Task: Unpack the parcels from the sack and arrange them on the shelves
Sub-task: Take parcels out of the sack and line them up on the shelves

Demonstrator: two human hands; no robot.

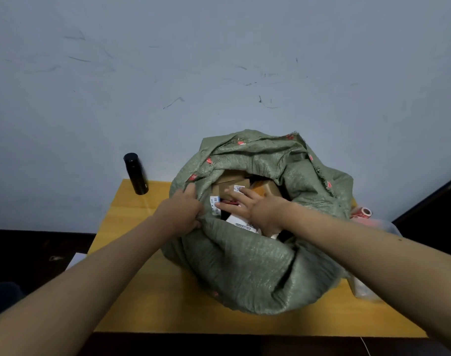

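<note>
Green sack open on table, parcels inside.

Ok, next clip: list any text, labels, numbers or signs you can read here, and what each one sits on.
No text reads with certainty.
White label on a parcel by the left hand: barcode and print, too blurred.
White label on the brown box: blurred.
White parcel under the right hand: dark print, unreadable.
Red marks on the sack: too small.
</note>
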